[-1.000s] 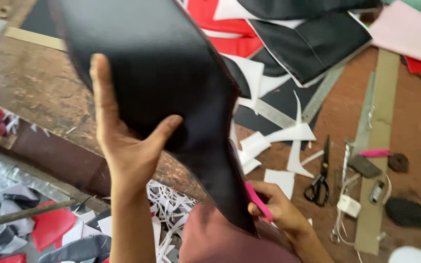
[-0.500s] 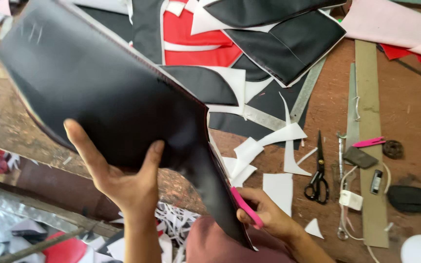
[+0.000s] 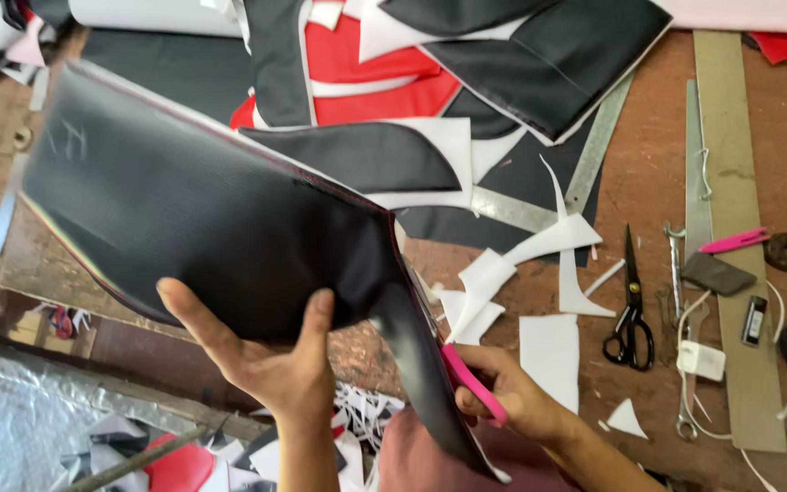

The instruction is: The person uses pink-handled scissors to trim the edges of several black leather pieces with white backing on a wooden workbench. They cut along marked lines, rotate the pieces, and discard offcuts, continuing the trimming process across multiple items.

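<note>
Presently, notes at the bench
Left hand (image 3: 270, 369): raised, palm to the camera, thumb and fingers spread and pinched on the lower edge of a big black sheet (image 3: 202, 219)
Sheet: held up off the table (image 3: 776, 182), tilted, its wide part to the left, narrowing to a strip that runs down between the two hands; thin pale edge along the top
Right hand (image 3: 512, 401): fingers curled shut round a pink tool (image 3: 471, 383), just beside the strip's right edge; tool's tip is hidden by the sheet, so whether it touches cannot be told
Table: brown, worn, littered with white scraps (image 3: 548, 346)
Beyond the sheet: red panels (image 3: 366, 82) and more black pieces (image 3: 539, 55) lying flat, overlapped
Metal ruler (image 3: 594, 150): slanted, partly under the black pieces
Scissors (image 3: 630, 310): black-handled, blades closed, points away from the person, right of the white scraps
Further right: a spanner (image 3: 680, 264), a second pink tool (image 3: 730, 241), a long strip of card (image 3: 735, 228)
Below table edge: heap of red, white and black offcuts (image 3: 175, 460) on the floor
</note>
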